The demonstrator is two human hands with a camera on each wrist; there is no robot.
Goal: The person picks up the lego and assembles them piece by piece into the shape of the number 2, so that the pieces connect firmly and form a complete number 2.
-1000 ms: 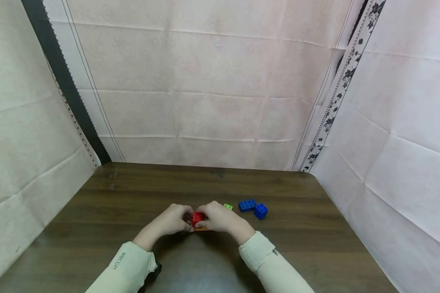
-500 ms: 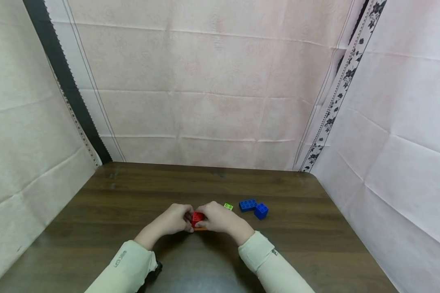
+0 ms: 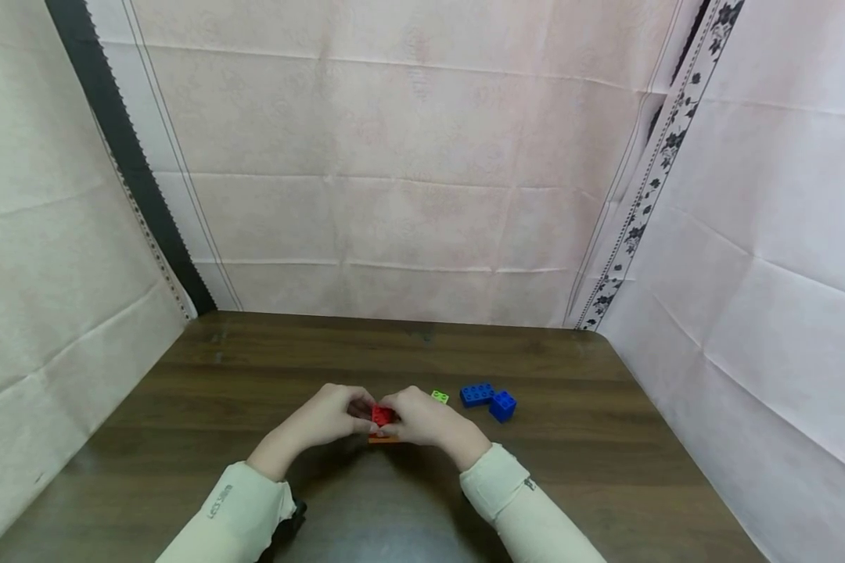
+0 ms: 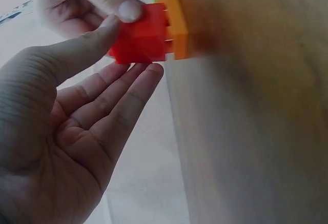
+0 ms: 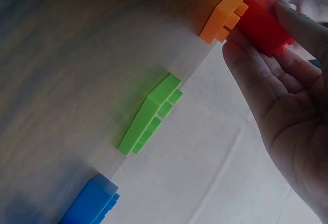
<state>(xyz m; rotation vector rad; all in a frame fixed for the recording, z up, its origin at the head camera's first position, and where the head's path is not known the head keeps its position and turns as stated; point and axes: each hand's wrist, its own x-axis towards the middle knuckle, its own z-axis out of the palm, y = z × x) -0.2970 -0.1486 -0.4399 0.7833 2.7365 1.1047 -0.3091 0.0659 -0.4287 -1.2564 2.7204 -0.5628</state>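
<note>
A red building brick is between my two hands at the front middle of the table, over an orange brick. In the left wrist view, several studs of the orange brick show in the narrow gap beside the red brick. My right hand pinches the red brick between thumb and fingers. On its other side my left hand also holds it, thumb on one face and fingertips along another. Whether the studs are fully pressed in cannot be told.
Behind my right hand lies a light green brick. Farther right, a longer blue brick lies close to a smaller blue brick on the brown wooden table. Pale cloth hangs beyond the back edge.
My left hand has risen slightly, and its thumb now reaches across the front of the red brick. More of the orange brick shows below. My right hand stays nearly in place.
</note>
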